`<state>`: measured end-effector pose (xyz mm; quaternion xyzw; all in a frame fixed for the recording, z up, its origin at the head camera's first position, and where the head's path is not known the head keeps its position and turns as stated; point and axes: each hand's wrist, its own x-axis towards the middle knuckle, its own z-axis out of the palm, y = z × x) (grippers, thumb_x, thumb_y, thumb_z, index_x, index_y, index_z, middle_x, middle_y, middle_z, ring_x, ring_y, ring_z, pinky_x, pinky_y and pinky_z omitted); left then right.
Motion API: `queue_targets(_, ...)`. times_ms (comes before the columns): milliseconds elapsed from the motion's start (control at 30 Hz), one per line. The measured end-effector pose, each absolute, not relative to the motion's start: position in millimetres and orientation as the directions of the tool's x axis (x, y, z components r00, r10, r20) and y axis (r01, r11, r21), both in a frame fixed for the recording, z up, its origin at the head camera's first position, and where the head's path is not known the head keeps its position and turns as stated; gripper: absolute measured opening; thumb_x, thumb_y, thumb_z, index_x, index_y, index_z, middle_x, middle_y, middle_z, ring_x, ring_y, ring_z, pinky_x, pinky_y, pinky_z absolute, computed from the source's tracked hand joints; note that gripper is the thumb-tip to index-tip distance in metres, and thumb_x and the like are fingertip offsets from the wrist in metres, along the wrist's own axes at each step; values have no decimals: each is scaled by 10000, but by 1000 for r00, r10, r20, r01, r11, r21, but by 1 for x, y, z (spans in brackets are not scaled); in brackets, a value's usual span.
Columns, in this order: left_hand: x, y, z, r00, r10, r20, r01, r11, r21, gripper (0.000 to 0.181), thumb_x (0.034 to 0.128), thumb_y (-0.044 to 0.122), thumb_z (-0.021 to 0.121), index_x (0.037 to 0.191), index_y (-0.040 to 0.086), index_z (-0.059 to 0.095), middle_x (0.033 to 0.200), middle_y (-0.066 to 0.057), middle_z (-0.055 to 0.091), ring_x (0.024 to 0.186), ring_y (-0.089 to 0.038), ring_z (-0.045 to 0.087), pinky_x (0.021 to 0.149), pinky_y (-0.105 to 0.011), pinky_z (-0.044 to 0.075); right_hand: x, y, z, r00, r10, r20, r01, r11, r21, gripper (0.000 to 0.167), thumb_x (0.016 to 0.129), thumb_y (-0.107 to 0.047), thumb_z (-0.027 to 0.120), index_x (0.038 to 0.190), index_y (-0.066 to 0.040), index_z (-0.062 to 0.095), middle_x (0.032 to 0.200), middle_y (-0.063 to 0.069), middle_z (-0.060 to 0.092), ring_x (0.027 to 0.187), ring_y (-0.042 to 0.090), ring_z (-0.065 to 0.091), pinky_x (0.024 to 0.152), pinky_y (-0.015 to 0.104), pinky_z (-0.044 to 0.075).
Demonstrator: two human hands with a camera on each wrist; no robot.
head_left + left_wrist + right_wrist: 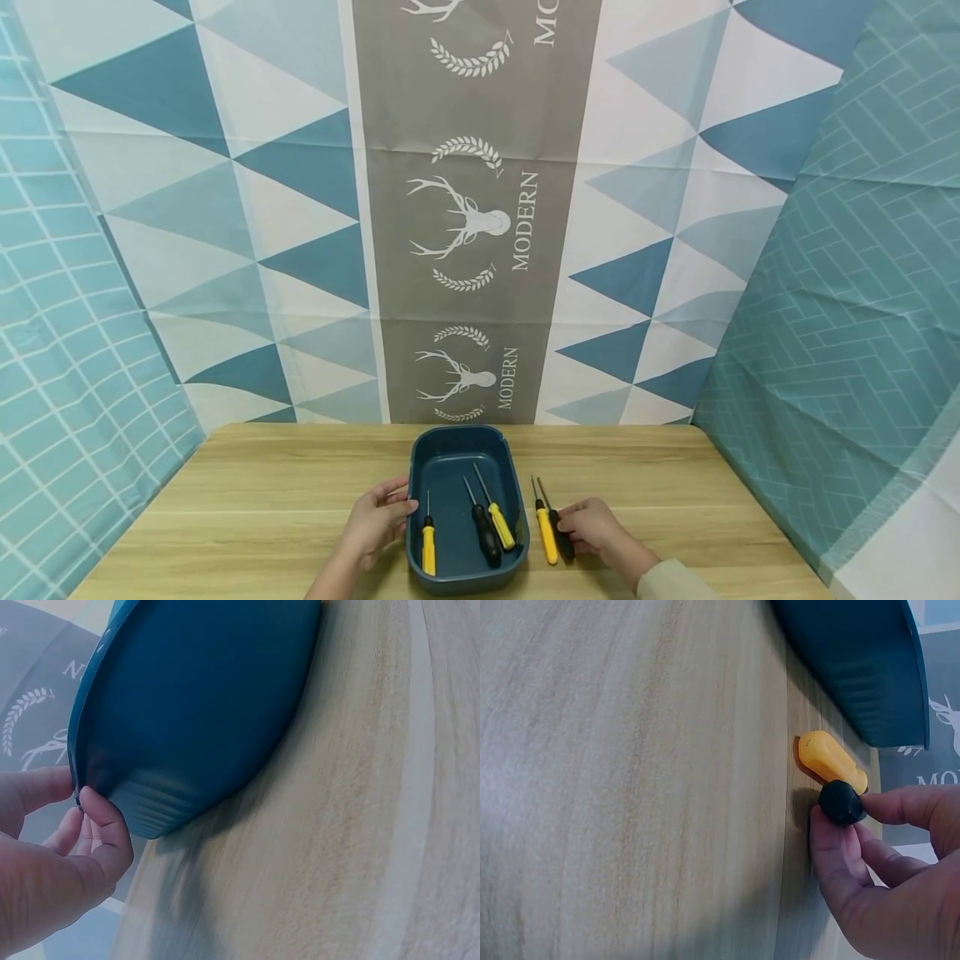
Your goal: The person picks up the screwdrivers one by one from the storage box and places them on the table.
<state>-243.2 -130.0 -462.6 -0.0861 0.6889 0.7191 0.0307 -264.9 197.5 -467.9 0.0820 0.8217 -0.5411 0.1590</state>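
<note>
A dark blue plastic bin [450, 500] stands on the table. In it lie a yellow screwdriver [428, 550] at the left, and a black screwdriver [486, 533] beside another yellow screwdriver [501, 527] at the right. My left hand [375, 521] pinches the bin's left rim between thumb and fingers, as the left wrist view shows. To the right of the bin, my right hand [592, 527] grips the handle of a second black screwdriver [841, 802] between thumb and fingers. Just left of that handle, a yellow-orange screwdriver [546, 533] lies on the wood, its shaft pointing away from me.
The wood-grain table [285, 500] extends to both sides of the bin. Behind it hangs a patterned cloth [465, 250] with deer heads and triangles. Tile-print cloths border the left [67, 333] and right [847, 292] sides.
</note>
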Motion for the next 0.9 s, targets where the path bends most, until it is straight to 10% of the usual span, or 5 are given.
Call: queue_targets(900, -243, -130, -463, -984, -78, -161, -159, -33, 987, 552, 829, 51, 655, 1331, -44, 447, 1215, -262, 520, 839, -175, 604, 677, -307, 511, -261, 193, -461, -964, 52, -260, 237, 606, -759, 128, 807, 4, 603, 908, 61, 658, 812, 120, 627, 694, 186, 576, 578, 303, 530)
